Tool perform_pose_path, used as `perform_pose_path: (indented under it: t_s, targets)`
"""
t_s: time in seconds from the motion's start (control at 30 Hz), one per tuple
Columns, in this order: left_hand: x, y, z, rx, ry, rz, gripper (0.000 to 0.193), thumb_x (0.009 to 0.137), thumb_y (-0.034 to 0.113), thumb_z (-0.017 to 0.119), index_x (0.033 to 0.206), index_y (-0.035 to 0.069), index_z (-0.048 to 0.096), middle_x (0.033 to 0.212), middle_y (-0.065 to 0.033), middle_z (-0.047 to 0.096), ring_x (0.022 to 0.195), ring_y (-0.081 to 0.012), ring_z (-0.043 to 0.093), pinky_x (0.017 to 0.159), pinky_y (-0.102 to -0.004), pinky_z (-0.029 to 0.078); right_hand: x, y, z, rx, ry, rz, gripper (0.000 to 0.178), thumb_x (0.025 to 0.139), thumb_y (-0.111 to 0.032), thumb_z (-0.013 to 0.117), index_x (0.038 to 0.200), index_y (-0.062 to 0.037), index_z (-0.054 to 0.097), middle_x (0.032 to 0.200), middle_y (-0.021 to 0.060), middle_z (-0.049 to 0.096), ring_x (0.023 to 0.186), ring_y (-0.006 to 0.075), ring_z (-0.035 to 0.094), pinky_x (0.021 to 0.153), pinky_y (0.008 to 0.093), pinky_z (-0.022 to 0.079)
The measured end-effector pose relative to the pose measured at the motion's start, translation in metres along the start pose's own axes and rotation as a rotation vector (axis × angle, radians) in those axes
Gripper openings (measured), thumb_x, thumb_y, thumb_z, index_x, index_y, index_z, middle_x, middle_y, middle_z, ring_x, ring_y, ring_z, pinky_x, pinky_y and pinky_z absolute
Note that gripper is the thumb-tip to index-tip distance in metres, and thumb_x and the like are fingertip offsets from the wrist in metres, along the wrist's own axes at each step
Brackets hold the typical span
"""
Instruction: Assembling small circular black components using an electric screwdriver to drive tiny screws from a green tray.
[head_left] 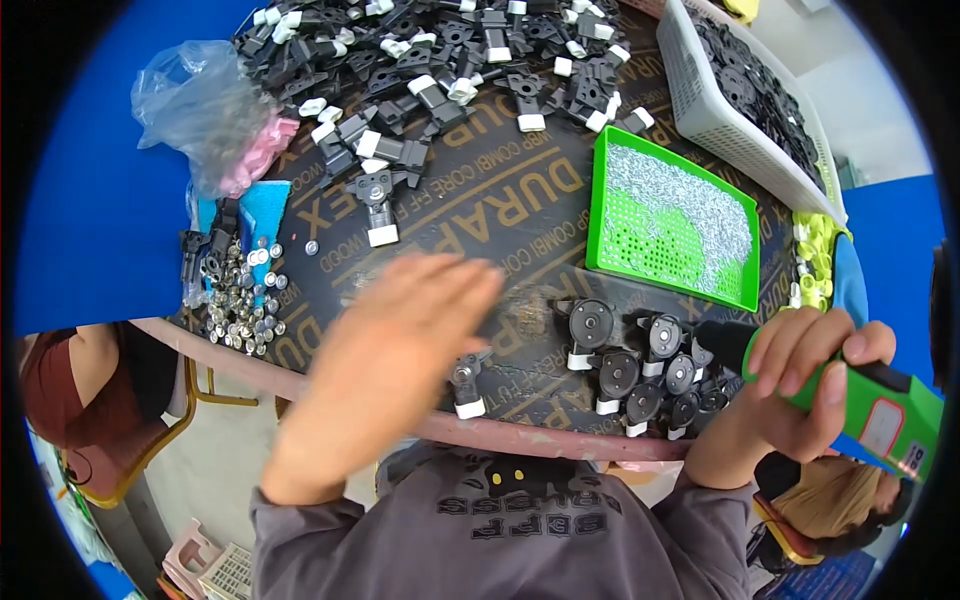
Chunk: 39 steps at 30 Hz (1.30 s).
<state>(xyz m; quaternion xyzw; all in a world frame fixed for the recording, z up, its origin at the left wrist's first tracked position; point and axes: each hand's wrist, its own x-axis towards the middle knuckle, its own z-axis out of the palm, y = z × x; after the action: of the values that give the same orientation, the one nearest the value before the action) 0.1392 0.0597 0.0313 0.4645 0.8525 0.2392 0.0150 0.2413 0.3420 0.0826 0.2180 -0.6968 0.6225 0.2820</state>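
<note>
My left hand (pixel 425 300) hovers over the middle of the table, back up and slightly blurred, fingers stretched toward the right; nothing shows in it, though its underside is hidden. Just below its wrist lies a black plastic part with a white tip (pixel 467 385), partly covered by the hand. In my right hand (pixel 815 365) is a green and black electric screwdriver (pixel 885 415), its dark nose pointing left over a group of round black caster-like parts (pixel 618 373) with white tips. A single black part (pixel 377 205) with a white end lies beyond my left hand.
A large heap of black parts (pixel 440 60) covers the far side. The green tray (pixel 598 215) holds many small silvery pieces. A white basket (pixel 690 95) of black discs stands far right, with yellow pieces (pixel 815 260) near it. Metal caps (pixel 245 295) and a plastic bag (pixel 190 105) are left.
</note>
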Motion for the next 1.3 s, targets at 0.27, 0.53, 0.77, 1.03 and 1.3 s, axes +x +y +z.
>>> perform_pose_path:
  t_s: [0.27,0.53,0.77,1.03,1.3]
  targets:
    - [-0.034,-0.034,0.013,0.059,0.027,-0.1,0.049,0.077,0.016,0.072,0.123,0.003,0.062,0.12,-0.0121,0.065,0.112,-0.0302,0.061,0.101,-0.0445,0.046,0.001,0.025,-0.005,-0.035,0.316,-0.017,0.023,0.092,-0.005,0.054,0.112,-0.0036,0.042,0.067,0.0085,0.05,0.05,0.0156,0.047,0.048,0.0318,0.045]
    - [0.031,-0.025,0.041,-0.119,0.092,0.001,0.046,0.075,0.015,0.076,0.116,0.0,0.064,0.111,-0.0161,0.068,0.099,-0.0357,0.063,0.086,-0.0405,0.051,0.003,0.059,0.002,-0.148,0.515,0.05,0.02,0.091,-0.005,0.054,0.108,-0.0058,0.044,0.064,0.0063,0.047,0.05,0.0161,0.047,0.05,0.0325,0.045]
    - [0.069,0.004,0.042,-0.128,-0.169,-0.096,0.039,0.074,0.014,0.077,0.108,0.002,0.061,0.093,-0.0141,0.063,0.092,-0.0365,0.061,0.077,-0.0445,0.049,0.0,0.076,0.001,-0.162,0.381,0.07,0.021,0.092,-0.002,0.052,0.11,-0.0044,0.041,0.064,0.0082,0.048,0.047,0.0161,0.046,0.048,0.0317,0.045]
    - [0.057,0.003,0.042,-0.241,-0.171,-0.05,0.039,0.074,0.015,0.078,0.108,0.004,0.062,0.093,-0.0125,0.061,0.089,-0.0348,0.06,0.075,-0.0432,0.049,0.001,0.082,-0.002,-0.182,0.328,0.069,0.021,0.093,-0.002,0.053,0.11,-0.0053,0.042,0.066,0.0078,0.049,0.049,0.0162,0.047,0.047,0.0323,0.045]
    - [0.049,0.004,0.061,-0.393,-0.149,0.031,0.039,0.074,0.019,0.077,0.109,0.005,0.064,0.091,-0.0101,0.06,0.088,-0.0318,0.06,0.075,-0.0422,0.049,0.005,0.066,0.005,-0.085,0.381,0.024,0.026,0.093,-0.004,0.057,0.112,-0.0067,0.04,0.065,0.0072,0.053,0.05,0.0158,0.052,0.047,0.0312,0.047]
